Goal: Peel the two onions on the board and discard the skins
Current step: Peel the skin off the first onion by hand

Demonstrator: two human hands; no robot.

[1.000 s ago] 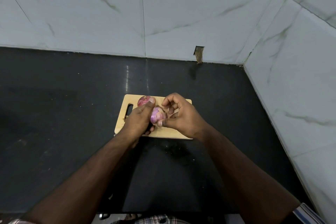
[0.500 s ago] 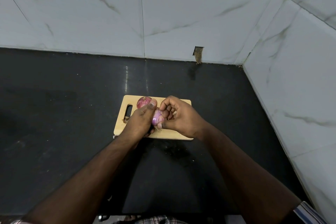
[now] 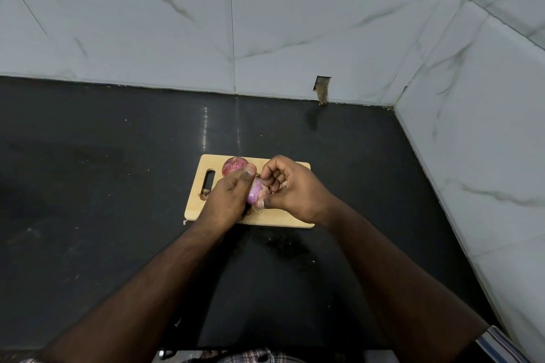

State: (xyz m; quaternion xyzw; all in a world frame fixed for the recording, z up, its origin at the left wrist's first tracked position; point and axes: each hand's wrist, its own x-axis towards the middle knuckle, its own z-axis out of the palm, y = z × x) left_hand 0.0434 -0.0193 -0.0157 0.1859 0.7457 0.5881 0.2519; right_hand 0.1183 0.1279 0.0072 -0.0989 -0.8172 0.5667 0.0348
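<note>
Since the earlier frame, almost nothing moved. Left hand (image 3: 228, 200) curled around the half-peeled onion (image 3: 255, 192) above the cutting board (image 3: 283, 216); right hand (image 3: 295, 187) fingers bent, pinching at its skin. Second onion (image 3: 234, 166) resting unpeeled on the board's far edge.

Pale wooden board (image 3: 283, 216) on glossy black stone counter (image 3: 118, 156); polished marble-look wall tiles (image 3: 295, 23).

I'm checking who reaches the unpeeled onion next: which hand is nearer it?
Left. The left hand has its thumb just beside the unpeeled onion; the right hand sits farther right, across the pale onion.
</note>
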